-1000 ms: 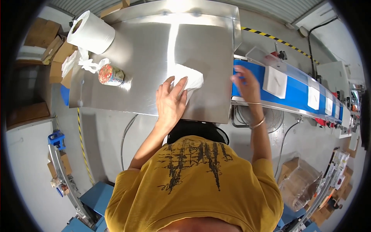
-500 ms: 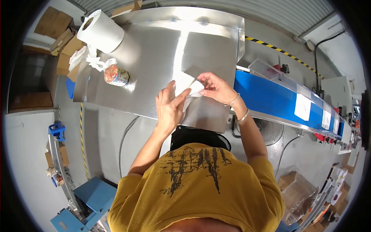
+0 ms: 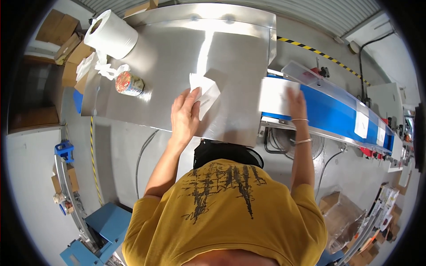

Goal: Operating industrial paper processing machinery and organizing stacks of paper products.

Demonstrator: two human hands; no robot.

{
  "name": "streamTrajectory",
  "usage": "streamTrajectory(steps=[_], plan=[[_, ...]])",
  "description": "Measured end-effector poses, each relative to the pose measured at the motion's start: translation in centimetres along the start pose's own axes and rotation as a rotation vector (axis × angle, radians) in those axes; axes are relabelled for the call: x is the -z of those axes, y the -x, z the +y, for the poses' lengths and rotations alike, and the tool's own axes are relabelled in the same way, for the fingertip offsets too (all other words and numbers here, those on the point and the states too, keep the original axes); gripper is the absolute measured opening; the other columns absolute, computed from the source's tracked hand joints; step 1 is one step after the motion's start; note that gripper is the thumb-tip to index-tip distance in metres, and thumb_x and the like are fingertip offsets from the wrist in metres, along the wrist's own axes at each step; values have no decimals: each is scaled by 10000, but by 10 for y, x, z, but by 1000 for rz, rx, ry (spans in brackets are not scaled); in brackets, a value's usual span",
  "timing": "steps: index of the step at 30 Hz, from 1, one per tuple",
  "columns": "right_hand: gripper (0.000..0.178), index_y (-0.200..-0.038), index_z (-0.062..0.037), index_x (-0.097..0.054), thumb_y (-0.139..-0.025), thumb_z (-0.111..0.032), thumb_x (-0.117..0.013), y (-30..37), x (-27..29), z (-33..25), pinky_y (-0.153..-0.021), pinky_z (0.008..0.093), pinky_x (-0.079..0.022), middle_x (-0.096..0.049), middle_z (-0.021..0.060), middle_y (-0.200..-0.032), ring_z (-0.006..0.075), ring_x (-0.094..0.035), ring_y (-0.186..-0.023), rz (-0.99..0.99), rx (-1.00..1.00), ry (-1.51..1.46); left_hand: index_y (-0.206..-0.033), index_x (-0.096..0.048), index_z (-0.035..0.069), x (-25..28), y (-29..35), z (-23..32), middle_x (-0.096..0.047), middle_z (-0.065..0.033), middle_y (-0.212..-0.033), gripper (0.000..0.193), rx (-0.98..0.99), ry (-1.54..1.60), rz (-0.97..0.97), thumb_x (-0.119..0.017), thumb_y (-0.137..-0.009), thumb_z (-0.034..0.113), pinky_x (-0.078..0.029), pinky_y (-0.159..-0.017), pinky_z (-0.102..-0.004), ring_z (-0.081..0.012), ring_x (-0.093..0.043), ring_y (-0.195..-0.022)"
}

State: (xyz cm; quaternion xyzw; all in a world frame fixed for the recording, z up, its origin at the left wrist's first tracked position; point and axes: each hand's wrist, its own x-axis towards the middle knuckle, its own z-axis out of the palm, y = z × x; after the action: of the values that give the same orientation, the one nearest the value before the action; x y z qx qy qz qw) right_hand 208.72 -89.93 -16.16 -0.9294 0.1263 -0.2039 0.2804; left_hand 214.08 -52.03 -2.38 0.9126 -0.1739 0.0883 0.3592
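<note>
My left hand (image 3: 185,116) pinches a small stack of flat white sheets (image 3: 207,94) over the steel table, fingers on one side of it. Faint print shows on the sheets; whether they are paper or thin packets I cannot tell. Over the start of the blue conveyor belt (image 3: 326,106), my right hand (image 3: 297,104) is smeared by motion at the right edge of a single flat white sheet (image 3: 276,95). Its fingers overlap that sheet, and their grip cannot be made out. Further along the belt lie a white sheet (image 3: 361,124) and another beyond it.
A big white roll (image 3: 113,35) stands at the table's far left, near a round tin with a colourful label (image 3: 129,84) and crumpled white film (image 3: 105,70). The steel table (image 3: 164,57) has a raised back edge. A clear guard (image 3: 306,76) runs along the belt's far side.
My right hand has left my left hand and moved right to the belt, where a white sheet now appears under it. The left hand keeps the remaining sheets. The belt's other sheets have shifted right.
</note>
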Motion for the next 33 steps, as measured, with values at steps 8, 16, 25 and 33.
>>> streamTrajectory(steps=[8, 16, 25, 33], plan=[[514, -1207, -64, -542, -754, -182, -755, -18, 33, -79, -888, 413, -458, -586, 146, -1176, 333, -562, -1052, 64, 215, 29, -1147, -675, 159, -4, 6, -5, -565, -200, -1231, 355, -101, -106, 61, -640, -820, 24, -477, -879, -409, -341, -571, -1010], [492, -1205, -137, -551, -756, -90, -748, -41, -22, -207, -851, 319, -481, -542, 36, -1212, 195, -542, -1060, -719, 189, -675, -1138, -681, 196, -3, 11, -10, -532, -227, -1270, 353, -129, -129, 35, -645, -822, 43, -450, -915, -428, -361, -562, -1062], [302, -1139, 3, -509, -937, -197, -610, -7, -34, -130, -808, 260, -485, -602, 54, -997, 95, -559, -905, -492, -156, -947, -1200, -576, 20, 10, -7, -10, -641, -170, -1038, 422, 32, -195, 18, -673, -815, 162, -390, -856, -469, -326, -582, -973], [465, -1128, -16, -588, -843, -370, -684, 1, 60, -7, -809, 355, -471, -632, 183, -998, 243, -594, -914, 141, -444, 239, -1024, -638, 20, -1, -18, 9, -641, -159, -943, 250, 4, -121, -122, -658, -782, 78, -470, -753, -444, -351, -603, -889]])
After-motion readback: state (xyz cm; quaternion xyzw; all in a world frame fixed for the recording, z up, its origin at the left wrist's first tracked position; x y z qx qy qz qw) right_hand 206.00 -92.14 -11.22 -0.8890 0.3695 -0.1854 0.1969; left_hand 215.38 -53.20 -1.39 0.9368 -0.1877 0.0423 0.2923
